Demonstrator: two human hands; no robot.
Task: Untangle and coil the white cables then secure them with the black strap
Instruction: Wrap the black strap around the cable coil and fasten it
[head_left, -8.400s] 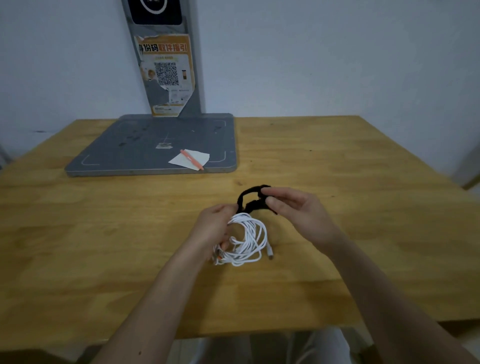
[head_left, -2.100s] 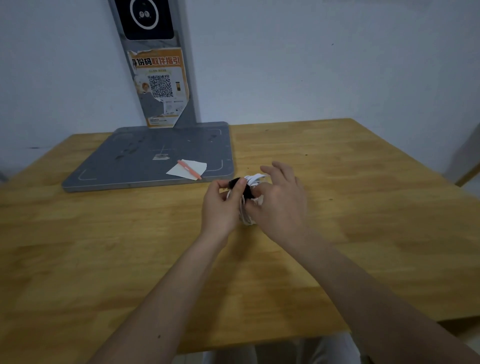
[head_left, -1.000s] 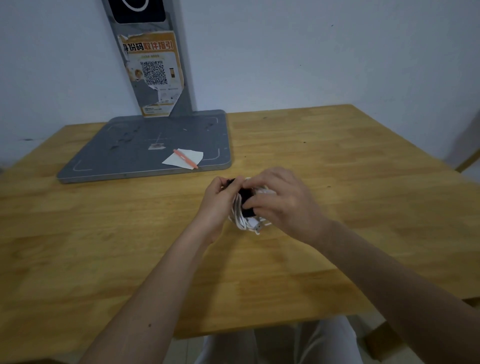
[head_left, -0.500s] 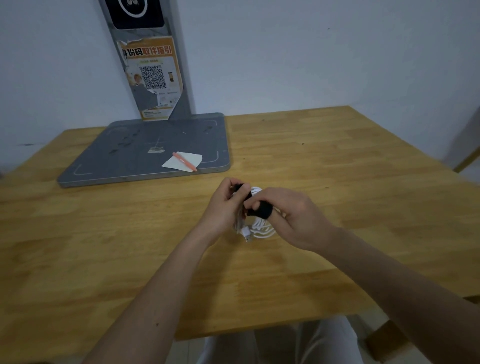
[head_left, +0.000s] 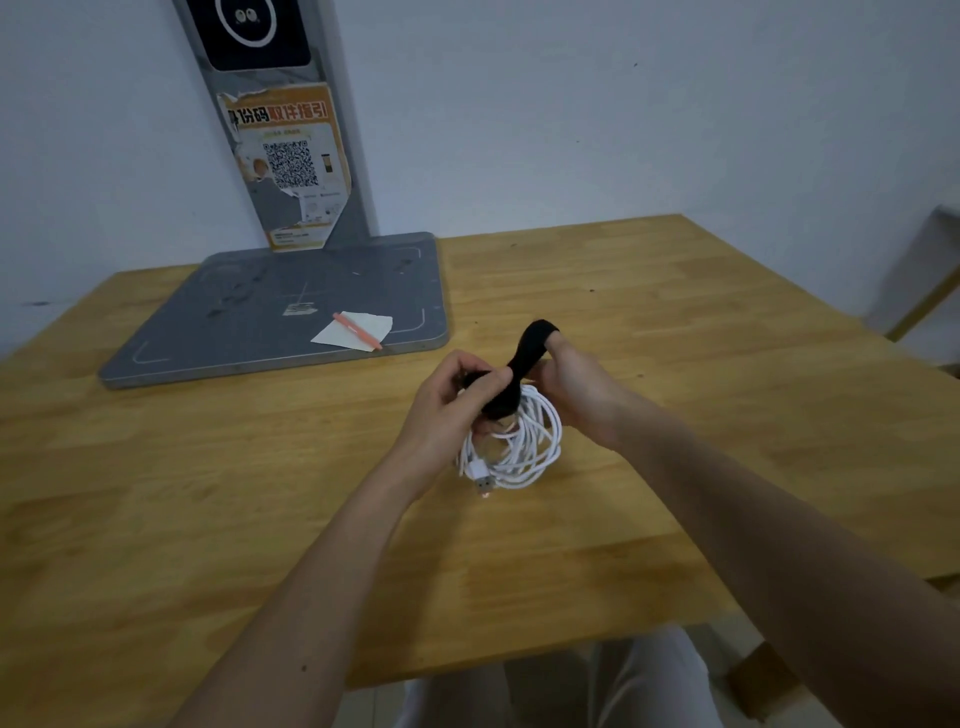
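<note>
Gripping white cables (head_left: 524, 447), both hands apparently pull the black strap (head_left: 522, 364) taut.

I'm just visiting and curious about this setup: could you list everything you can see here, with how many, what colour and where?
white cables: one coiled bundle, white, held above the table's middle, a plug hanging at its lower left
black strap: one, black, wrapped over the top of the coil, its free end pulled up and to the right
table: one, light wood, filling the lower view
grey base plate: one, grey, at the table's far left, with an upright post against the wall
poster: one, orange and white with a QR code, on the post
paper slip: one, white, on the plate's near right part
pen: one, orange-pink, lying on the slip
left hand: holds the coil and strap
right hand: pulls the strap's end
</note>
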